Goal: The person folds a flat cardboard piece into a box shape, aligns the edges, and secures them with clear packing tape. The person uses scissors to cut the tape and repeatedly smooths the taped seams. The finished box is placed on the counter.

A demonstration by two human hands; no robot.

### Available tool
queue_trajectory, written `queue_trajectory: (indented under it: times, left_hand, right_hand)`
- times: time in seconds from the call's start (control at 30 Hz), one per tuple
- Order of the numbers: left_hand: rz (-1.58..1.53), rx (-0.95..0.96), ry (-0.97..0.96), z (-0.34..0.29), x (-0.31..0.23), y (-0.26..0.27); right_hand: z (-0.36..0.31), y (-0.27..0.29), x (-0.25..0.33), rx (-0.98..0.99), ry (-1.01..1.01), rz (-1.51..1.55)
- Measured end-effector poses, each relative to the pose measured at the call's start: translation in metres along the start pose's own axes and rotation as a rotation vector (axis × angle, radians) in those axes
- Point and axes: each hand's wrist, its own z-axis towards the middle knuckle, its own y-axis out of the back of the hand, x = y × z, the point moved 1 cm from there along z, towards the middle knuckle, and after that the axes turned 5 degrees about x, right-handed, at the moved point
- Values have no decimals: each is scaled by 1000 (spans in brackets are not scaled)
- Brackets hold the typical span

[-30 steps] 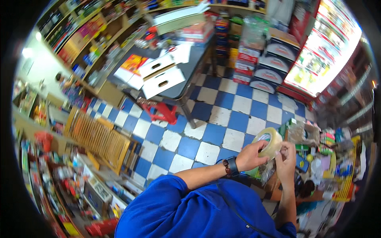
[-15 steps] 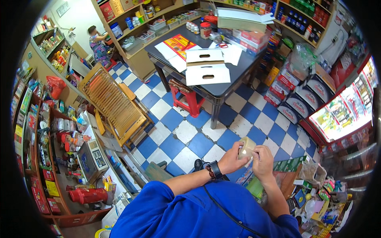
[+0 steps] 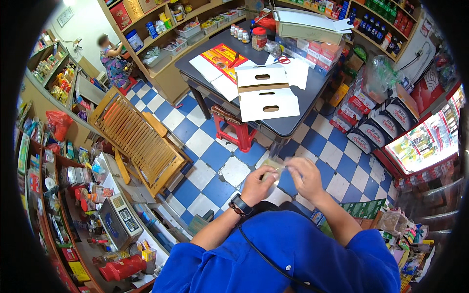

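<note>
In front of my body, my left hand (image 3: 258,186) is closed around a roll of clear packing tape (image 3: 274,164). My right hand (image 3: 306,181) is just to its right, its fingertips pinched and smeared by motion at the roll's edge. A tape end between those fingers cannot be made out clearly. Beyond my hands, a folded white cardboard piece (image 3: 268,108) with oval handle holes lies on the dark table (image 3: 307,97). Behind it are red-handled scissors (image 3: 283,60) and a red and yellow printed sheet (image 3: 224,58) on white board.
A red stool (image 3: 237,134) stands against the table's near side. To the left are a slatted wooden chair (image 3: 134,141) and a counter with a scale (image 3: 119,219). Stacked drink cartons (image 3: 381,124) and a lit fridge (image 3: 430,132) line the right. Another person (image 3: 115,63) sits at the far left.
My hands have shifted left with the tape roll, and the right hand has come slightly away from the left. The view has turned a little; the table things look unmoved.
</note>
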Motion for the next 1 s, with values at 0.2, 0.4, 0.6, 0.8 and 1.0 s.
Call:
queue_trajectory:
  times: [0.2,0.4,0.6,0.8,1.0]
  left_hand:
    - [-141,-208,41,50,21,52]
    - [-161,-389,127,125,29,98]
    - [-226,-579,252,177,49,125]
    - [-130,-572,478,197,92,150]
    - [-97,-435,459,233,106,184]
  right_hand:
    - [61,-14,-130,30,-417,187]
    - [134,-49,-321,16,-618,-47]
    - [206,-82,-421,96,-951,-353]
    - [228,-87,-443,307,-1028,-384]
    - [215,-93,-450,393,-942,-466]
